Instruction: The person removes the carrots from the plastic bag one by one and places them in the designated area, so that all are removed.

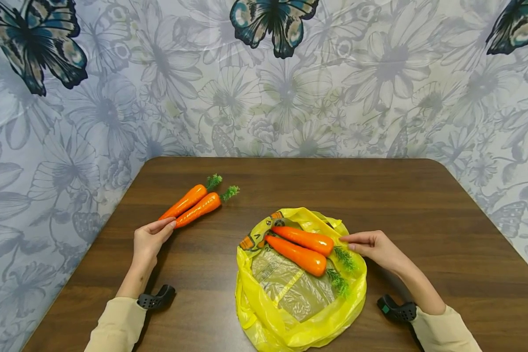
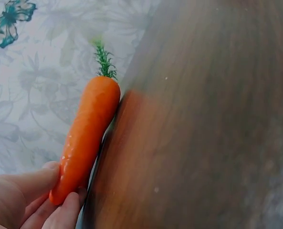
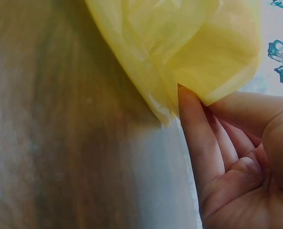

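My left hand is at the left of the table, by two orange toy-like carrots with green tops. Its thumb and fingers pinch the narrow tip of a carrot, as the left wrist view shows. In the head view the nearer carrot and the farther carrot lie side by side, tops pointing up and right. On the other side, my right hand pinches the rim of a yellow plastic bag between thumb and forefinger. Two more carrots, an upper one and a lower one, rest in the bag's opening.
The bag stands on the brown wooden table with its mouth spread wide and rim folded outward. Behind the table hangs a flowered wall covering with butterflies. A black band circles each wrist.
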`<action>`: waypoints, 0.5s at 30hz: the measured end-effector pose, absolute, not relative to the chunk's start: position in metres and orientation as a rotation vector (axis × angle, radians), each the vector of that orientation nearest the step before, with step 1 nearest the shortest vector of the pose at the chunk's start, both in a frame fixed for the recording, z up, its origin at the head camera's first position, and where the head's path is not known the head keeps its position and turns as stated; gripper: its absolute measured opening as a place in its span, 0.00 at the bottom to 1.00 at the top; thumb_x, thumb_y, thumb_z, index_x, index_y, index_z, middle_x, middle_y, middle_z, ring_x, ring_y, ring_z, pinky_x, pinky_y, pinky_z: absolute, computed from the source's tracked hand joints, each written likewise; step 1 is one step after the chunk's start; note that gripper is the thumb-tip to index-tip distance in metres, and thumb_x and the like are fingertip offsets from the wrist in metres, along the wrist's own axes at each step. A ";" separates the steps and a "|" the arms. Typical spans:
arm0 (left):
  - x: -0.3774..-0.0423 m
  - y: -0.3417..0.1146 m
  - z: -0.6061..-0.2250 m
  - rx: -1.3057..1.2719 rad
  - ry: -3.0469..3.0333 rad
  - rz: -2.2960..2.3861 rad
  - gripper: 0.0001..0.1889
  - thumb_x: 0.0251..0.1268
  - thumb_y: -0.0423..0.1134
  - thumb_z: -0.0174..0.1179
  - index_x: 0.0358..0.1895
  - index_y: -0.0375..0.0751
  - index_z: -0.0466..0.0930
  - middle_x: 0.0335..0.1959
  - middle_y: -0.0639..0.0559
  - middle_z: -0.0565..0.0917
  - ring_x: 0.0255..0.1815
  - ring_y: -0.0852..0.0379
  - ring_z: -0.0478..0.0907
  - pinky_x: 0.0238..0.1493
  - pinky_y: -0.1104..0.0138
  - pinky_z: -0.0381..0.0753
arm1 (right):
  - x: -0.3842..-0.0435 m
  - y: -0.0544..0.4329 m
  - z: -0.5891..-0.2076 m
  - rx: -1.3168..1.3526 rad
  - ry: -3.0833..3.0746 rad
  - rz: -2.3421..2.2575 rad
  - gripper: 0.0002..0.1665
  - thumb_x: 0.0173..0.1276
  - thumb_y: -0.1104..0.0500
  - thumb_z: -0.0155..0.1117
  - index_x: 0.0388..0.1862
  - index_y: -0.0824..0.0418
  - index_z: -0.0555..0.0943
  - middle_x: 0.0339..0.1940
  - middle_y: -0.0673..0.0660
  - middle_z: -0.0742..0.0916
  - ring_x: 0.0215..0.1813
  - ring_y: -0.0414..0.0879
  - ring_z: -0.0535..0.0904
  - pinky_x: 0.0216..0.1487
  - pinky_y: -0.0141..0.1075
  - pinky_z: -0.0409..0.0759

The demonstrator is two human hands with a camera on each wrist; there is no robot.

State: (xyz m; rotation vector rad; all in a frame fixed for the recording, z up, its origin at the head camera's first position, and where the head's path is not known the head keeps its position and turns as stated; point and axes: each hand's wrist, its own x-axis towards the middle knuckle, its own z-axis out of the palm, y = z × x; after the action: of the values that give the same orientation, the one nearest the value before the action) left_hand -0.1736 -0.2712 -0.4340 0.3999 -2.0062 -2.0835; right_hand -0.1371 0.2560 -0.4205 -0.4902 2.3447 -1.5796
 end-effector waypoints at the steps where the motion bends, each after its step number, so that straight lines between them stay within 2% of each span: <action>1: -0.173 -0.271 -0.434 0.406 -2.014 -2.076 0.09 0.55 0.26 0.65 0.40 0.29 0.85 0.35 0.53 0.85 0.34 0.67 0.80 0.36 0.74 0.78 | -0.137 0.256 -0.420 -0.489 2.344 -1.580 0.18 0.68 0.66 0.58 0.53 0.75 0.77 0.50 0.69 0.81 0.48 0.38 0.79 0.46 0.32 0.78; 4: -0.173 -0.272 -0.435 0.424 -2.041 -2.046 0.09 0.55 0.26 0.65 0.40 0.30 0.85 0.38 0.49 0.84 0.35 0.68 0.80 0.37 0.75 0.78 | -0.137 0.256 -0.420 -0.486 2.342 -1.581 0.18 0.68 0.65 0.58 0.54 0.75 0.77 0.50 0.69 0.81 0.48 0.37 0.79 0.46 0.32 0.78; 12: -0.174 -0.273 -0.434 0.463 -2.228 -1.819 0.20 0.56 0.35 0.68 0.49 0.25 0.80 0.35 0.59 0.84 0.42 0.66 0.74 0.37 0.79 0.75 | -0.138 0.256 -0.419 -0.525 2.340 -1.584 0.18 0.68 0.66 0.58 0.53 0.76 0.76 0.50 0.70 0.81 0.48 0.37 0.79 0.45 0.32 0.78; 15: -0.175 -0.273 -0.434 0.465 -2.256 -1.788 0.20 0.56 0.35 0.68 0.50 0.26 0.80 0.37 0.56 0.85 0.45 0.63 0.74 0.38 0.80 0.74 | -0.138 0.256 -0.420 -0.529 2.338 -1.586 0.18 0.68 0.66 0.58 0.53 0.77 0.76 0.50 0.70 0.81 0.48 0.37 0.79 0.45 0.32 0.78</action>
State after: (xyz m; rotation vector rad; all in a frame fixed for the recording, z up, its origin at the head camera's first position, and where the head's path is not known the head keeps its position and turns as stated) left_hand -0.1746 -0.2732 -0.4343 0.4646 -2.2560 -1.7880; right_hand -0.1379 0.2562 -0.4198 -0.5287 2.3381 -1.5857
